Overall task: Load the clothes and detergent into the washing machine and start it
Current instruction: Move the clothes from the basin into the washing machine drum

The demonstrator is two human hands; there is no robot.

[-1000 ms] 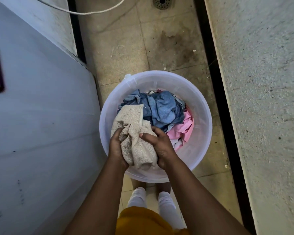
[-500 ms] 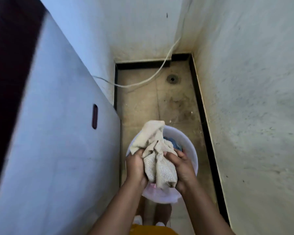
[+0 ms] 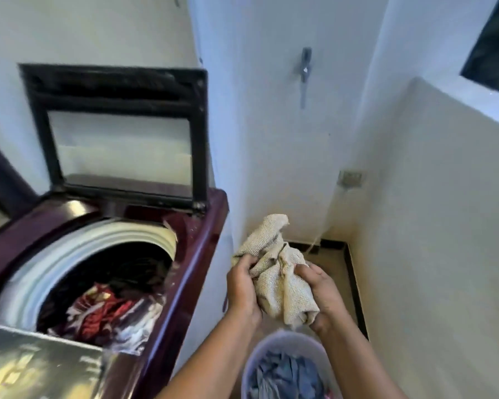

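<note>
Both your hands grip one beige towel (image 3: 283, 286): left hand (image 3: 242, 286) and right hand (image 3: 324, 295), fingers (image 3: 244, 264) curled tight into its folds, hold it above the bucket (image 3: 249, 367) of blue clothes (image 3: 285, 378), just right of the washing machine (image 3: 196, 254). Its lid (image 3: 118, 145) stands up, and red and dark laundry (image 3: 98, 309) lies in the drum.

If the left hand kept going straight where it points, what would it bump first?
The left hand grips the beige towel, so that first; past it, probably the white wall.
</note>
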